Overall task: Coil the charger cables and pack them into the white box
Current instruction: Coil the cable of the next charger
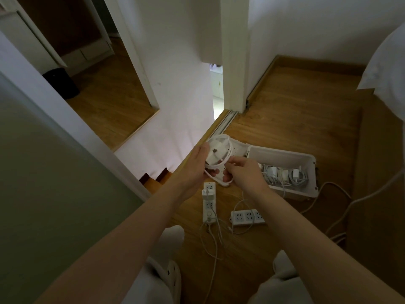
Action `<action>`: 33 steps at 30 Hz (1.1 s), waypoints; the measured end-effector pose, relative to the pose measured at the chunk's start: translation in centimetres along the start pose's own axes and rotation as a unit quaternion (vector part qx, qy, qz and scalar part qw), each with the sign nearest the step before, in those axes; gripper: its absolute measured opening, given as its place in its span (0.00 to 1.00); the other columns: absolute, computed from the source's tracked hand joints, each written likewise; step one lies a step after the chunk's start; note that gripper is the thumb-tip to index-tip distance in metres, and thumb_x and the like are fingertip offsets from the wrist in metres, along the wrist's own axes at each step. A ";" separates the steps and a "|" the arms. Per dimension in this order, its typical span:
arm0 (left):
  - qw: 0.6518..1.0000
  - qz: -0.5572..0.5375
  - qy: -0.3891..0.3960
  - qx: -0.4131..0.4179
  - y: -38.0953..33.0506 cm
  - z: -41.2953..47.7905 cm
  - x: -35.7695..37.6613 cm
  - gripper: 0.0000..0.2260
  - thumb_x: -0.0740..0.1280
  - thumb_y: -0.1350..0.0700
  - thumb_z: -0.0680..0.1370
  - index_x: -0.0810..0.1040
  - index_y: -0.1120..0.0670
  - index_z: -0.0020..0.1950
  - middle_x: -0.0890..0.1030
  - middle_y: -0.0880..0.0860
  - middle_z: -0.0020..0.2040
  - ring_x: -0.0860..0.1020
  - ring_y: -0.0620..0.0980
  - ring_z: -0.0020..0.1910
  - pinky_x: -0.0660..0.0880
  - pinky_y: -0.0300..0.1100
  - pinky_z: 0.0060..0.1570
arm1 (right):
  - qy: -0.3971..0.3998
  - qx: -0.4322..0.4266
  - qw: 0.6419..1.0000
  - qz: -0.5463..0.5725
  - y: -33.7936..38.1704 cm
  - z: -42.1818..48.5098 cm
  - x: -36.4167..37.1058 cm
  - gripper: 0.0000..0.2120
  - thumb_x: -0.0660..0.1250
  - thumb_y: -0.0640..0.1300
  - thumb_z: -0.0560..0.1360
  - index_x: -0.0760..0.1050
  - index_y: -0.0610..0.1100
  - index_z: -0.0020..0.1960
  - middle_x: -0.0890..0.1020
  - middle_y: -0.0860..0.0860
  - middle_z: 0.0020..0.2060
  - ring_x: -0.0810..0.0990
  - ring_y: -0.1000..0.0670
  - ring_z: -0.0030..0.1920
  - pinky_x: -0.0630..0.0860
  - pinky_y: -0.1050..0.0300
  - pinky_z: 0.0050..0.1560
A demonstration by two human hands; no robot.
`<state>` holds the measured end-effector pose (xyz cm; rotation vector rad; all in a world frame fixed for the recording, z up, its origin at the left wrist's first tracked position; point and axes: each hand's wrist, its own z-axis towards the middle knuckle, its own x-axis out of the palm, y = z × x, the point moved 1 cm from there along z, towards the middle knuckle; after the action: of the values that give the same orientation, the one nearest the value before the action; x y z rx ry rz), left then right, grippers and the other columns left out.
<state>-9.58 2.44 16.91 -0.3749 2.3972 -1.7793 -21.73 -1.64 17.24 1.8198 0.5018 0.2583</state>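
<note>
Cradling a white charger brick [215,153] with its cable [219,170] looped around it in the left hand [198,163], pinching the loop's near side with the right hand [242,170]. Hovering over the open lid [237,150], just left of the white box [285,159] already holding coiled chargers [282,174]. Risking, probably, the loops springing loose on easing the pinch, or snagging on the power strip [209,201] below.

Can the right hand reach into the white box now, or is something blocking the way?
Probably yes. The white box lies open just beside the right hand with nothing between them. But that hand is pinching the cable coiled around the charger in the left hand.
</note>
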 end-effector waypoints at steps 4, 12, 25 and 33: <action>0.999 0.035 -0.022 -0.023 0.4 0.2 0.2 0.19 0.49 0.47 0.83 0.64 0.54 0.70 0.76 0.58 0.58 0.79 0.49 0.48 0.78 0.39 0.41 | -0.017 -0.015 1.000 0.015 -0.3 0.0 -0.1 0.07 0.59 0.37 0.79 0.72 0.43 0.44 0.78 0.48 0.32 0.76 0.54 0.30 0.74 0.65 0.31; 0.991 0.130 -0.026 -0.021 0.5 0.1 0.4 0.19 0.51 0.45 0.82 0.67 0.56 0.65 0.77 0.59 0.55 0.79 0.54 0.49 0.78 0.50 0.51 | -0.044 -0.184 0.977 -0.100 0.3 -1.8 1.1 0.08 0.55 0.41 0.81 0.64 0.53 0.56 0.72 0.57 0.36 0.72 0.61 0.33 0.68 0.74 0.27; 0.978 0.200 -0.045 0.027 1.0 0.0 0.0 0.11 0.50 0.47 0.83 0.63 0.52 0.59 0.73 0.49 0.46 0.76 0.45 0.40 0.76 0.35 0.36 | -0.059 -0.143 0.976 -0.151 -1.0 -0.3 0.4 0.05 0.67 0.42 0.75 0.71 0.47 0.44 0.75 0.50 0.44 0.74 0.56 0.41 0.68 0.70 0.39; 0.965 0.254 -0.070 -0.007 2.3 0.9 0.0 0.13 0.54 0.45 0.81 0.62 0.53 0.57 0.74 0.53 0.46 0.74 0.48 0.39 0.73 0.43 0.38 | -0.070 -0.229 0.963 -0.125 2.0 -2.5 0.9 0.04 0.56 0.41 0.81 0.65 0.48 0.48 0.74 0.59 0.38 0.75 0.60 0.39 0.72 0.72 0.37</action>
<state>-9.66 2.24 14.47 0.1083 2.1517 -1.4508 -21.60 0.41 19.81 1.2984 0.5176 0.0622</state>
